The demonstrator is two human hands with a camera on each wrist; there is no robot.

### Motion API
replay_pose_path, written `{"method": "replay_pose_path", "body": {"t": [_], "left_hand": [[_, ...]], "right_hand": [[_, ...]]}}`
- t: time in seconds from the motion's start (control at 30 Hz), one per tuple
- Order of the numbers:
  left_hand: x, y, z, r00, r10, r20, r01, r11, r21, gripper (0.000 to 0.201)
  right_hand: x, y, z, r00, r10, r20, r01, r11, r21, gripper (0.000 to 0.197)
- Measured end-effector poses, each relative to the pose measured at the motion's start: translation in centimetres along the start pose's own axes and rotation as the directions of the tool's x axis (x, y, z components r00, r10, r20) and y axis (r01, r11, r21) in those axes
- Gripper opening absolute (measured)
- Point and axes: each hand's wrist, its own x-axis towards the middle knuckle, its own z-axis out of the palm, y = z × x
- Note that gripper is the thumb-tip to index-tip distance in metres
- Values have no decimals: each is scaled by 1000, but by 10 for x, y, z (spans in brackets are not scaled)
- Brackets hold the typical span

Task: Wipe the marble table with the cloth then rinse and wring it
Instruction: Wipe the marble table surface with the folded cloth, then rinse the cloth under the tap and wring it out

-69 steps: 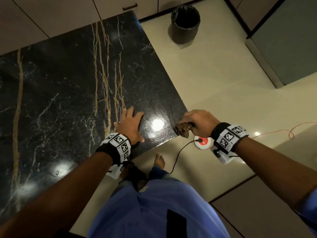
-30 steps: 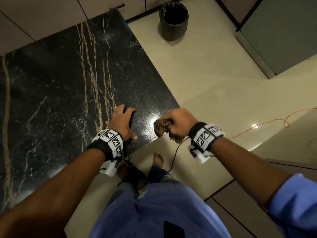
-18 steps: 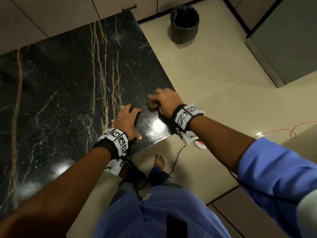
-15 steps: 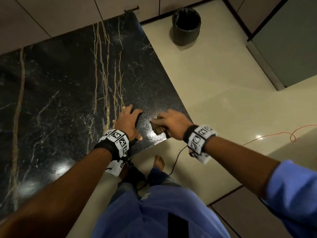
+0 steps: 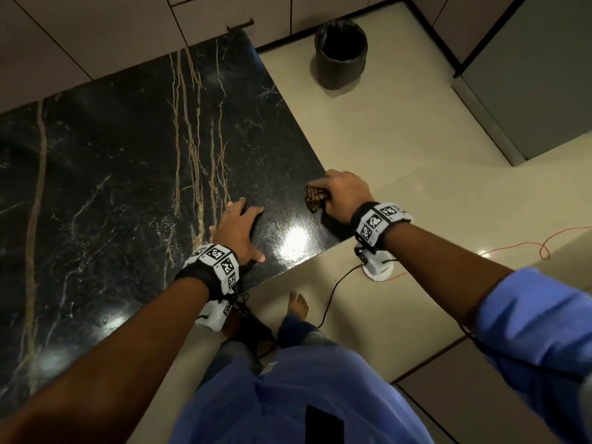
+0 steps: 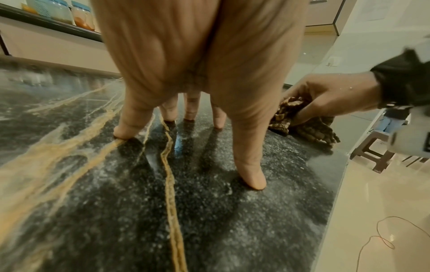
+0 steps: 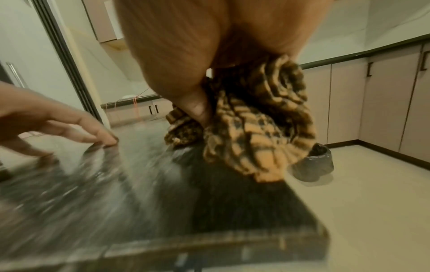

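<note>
The black marble table [image 5: 128, 174] with gold and white veins fills the left of the head view. My right hand [image 5: 342, 195] grips a bunched brown-and-tan checked cloth [image 5: 315, 197] and holds it on the table's right edge near the front corner. The cloth [image 7: 258, 125] hangs from my fingers in the right wrist view and shows as a crumpled wad [image 6: 302, 123] in the left wrist view. My left hand [image 5: 238, 232] rests on the marble [image 6: 209, 211] with fingers spread, fingertips [image 6: 253, 182] touching the stone, a little left of the cloth.
A black bin [image 5: 341, 54] stands on the cream floor beyond the table's far corner. A white round device [image 5: 379, 269] with black and orange cables [image 5: 541, 248] lies on the floor by the front corner. Cabinets [image 7: 384, 103] line the walls. A plastic stool [image 6: 377, 154] stands right.
My right hand has swept the cloth back and forth over the table's front right corner and now sits at the right edge, farther from my left hand. The left hand stayed planted.
</note>
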Motion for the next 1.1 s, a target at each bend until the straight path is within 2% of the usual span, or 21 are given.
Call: {"method": "replay_pose_path", "body": {"t": [0.2,0.27,0.37,0.47,0.57,0.63,0.8,0.87,0.93,1.0,1.1], "left_hand": [[-11,-16,7,996,73,-54,-73,997,-8,90],[-22,-27,9,992,91,-84,-92,996,-11,77],[-46,-49,11,985,94,-144,-104,993,-65,57],[-77,-79,14,975,49,-216,-86,982,-167,47],[-120,-125,17,960,-70,-269,-3,965,-262,41],[-148,-155,23,943,-141,-300,38,945,-325,39],[-246,-254,40,856,-371,-360,143,838,-526,36],[-294,-294,51,801,-460,-384,132,761,-635,34],[-340,-329,62,730,-562,-388,108,656,-747,35],[-389,-357,72,660,-646,-384,80,568,-819,40],[-446,-384,89,566,-723,-396,35,501,-865,53]], "right_hand": [[-66,-14,21,968,247,-45,-247,969,5,44],[-80,-27,26,968,252,7,-252,968,-19,42],[-83,-64,32,983,145,109,-148,989,16,36],[-74,-112,38,978,24,209,-36,998,53,40],[-61,-177,53,941,-114,319,80,990,119,41],[-56,-218,64,923,-173,344,115,976,184,38],[-57,-352,95,874,-335,353,227,922,313,32],[-66,-409,112,835,-417,360,287,887,362,31],[-76,-463,128,769,-518,374,372,839,397,35],[-91,-517,145,664,-630,402,479,772,418,37],[-116,-586,163,510,-759,404,589,651,479,36]]}}
